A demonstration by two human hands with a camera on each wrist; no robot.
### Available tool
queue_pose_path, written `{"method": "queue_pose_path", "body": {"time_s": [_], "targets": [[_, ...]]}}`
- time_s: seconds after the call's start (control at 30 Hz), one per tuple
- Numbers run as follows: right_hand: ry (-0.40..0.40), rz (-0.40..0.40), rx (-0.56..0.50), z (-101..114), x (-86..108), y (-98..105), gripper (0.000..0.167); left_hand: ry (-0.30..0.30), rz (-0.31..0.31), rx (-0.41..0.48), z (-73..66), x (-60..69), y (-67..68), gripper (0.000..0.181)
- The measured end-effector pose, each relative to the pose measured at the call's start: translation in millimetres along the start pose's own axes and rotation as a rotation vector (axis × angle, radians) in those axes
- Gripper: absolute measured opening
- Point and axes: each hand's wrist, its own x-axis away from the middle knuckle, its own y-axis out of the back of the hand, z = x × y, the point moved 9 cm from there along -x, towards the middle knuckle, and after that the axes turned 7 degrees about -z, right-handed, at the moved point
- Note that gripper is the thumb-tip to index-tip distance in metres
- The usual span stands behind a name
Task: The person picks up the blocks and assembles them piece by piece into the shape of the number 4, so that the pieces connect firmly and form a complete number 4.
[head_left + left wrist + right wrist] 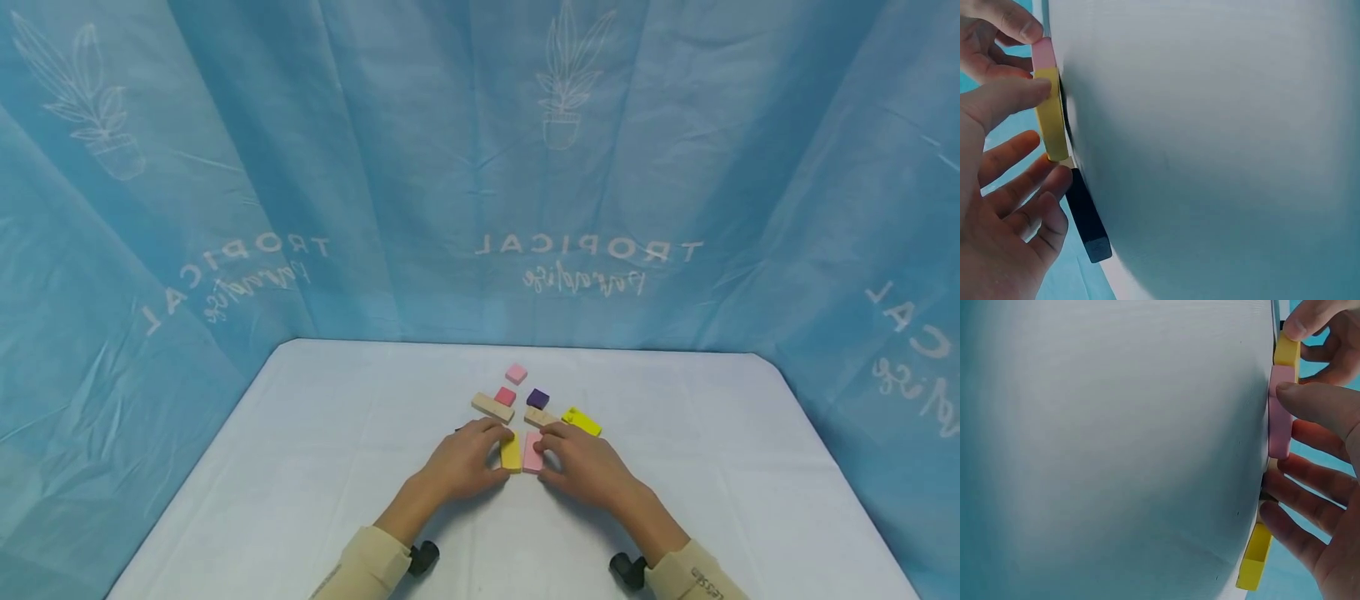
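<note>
My left hand [467, 458] pinches a yellow block [511, 453] between thumb and fingers; in the left wrist view the thumb lies on the yellow block's [1052, 119] near face. My right hand [592, 467] grips a pink block [533, 452] beside it, and the right wrist view shows the thumb against the pink block [1280, 412]. Both blocks lie on the white table, long sides nearly parallel, with a narrow gap seen from above. A dark block [1088, 215] sits by my left fingers, largely hidden by the hand in the head view.
Beyond the hands lie two light wooden blocks [492, 407] [540, 417], a red block [505, 397], a purple block [537, 398], a small pink block [516, 373] and a bright yellow block [582, 421]. A blue curtain [480, 167] hangs behind the white table [300, 467].
</note>
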Motion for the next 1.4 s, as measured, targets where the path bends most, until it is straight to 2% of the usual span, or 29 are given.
{"method": "queue_pose_path", "body": {"time_s": [0.13, 0.3, 0.47, 0.93, 1.4], "targets": [[0.003, -0.005, 0.009, 1.3, -0.5, -1.2, 0.035, 0.011, 0.018, 0.020, 0.4, 2.7, 3.2, 0.045], [-0.007, 0.004, 0.008, 1.2, 1.2, 0.1, 0.035, -0.005, 0.031, 0.061, -4.7, 5.3, 5.3, 0.048], [-0.001, 0.005, 0.002, 2.6, 3.4, 1.1, 0.035, -0.009, 0.018, 0.088, -8.1, 9.8, 6.5, 0.053], [-0.014, 0.012, 0.015, -0.1, 2.1, -1.6, 0.037, -0.072, 0.019, 0.166, -21.8, 23.8, 11.2, 0.052], [-0.031, 0.015, 0.014, 0.7, 2.0, 0.0, 0.036, -0.153, 0.014, 0.187, -38.2, 34.3, 12.6, 0.050]]}}
